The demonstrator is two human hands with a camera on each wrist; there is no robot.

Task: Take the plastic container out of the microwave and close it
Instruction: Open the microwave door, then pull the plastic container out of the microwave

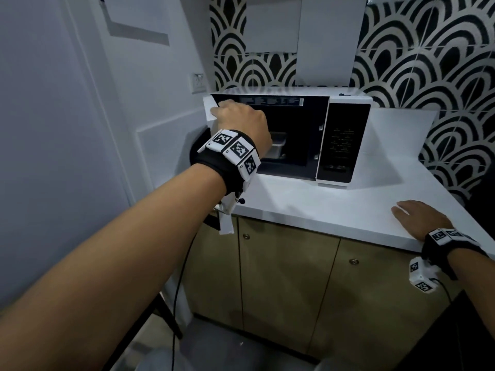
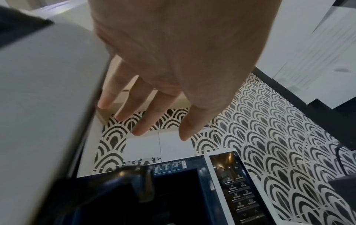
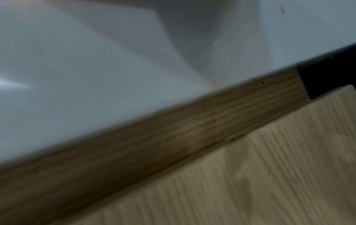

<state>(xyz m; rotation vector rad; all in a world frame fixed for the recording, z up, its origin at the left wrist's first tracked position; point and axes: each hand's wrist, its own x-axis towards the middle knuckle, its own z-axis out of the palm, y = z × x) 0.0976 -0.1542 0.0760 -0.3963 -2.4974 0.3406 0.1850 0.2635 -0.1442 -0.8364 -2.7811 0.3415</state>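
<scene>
The white microwave (image 1: 345, 137) stands on the white counter (image 1: 321, 204) with its door (image 1: 210, 111) swung open to the left. Inside the dark cavity sits a clear plastic container (image 1: 278, 145), partly hidden behind my left wrist. My left hand (image 1: 227, 113) is at the top edge of the open door. In the left wrist view its fingers (image 2: 138, 121) are straight and spread beside the white door panel (image 2: 48, 91), holding nothing. My right hand (image 1: 417, 218) lies flat on the counter near its front edge, far from the microwave.
A white wall with a socket (image 1: 198, 83) is close on the left behind the door. Patterned black-and-white tiles (image 1: 428, 62) back the counter. Wooden cabinet doors (image 1: 289, 277) sit below; the right wrist view shows only the counter edge (image 3: 96, 76) and cabinet wood (image 3: 250, 167).
</scene>
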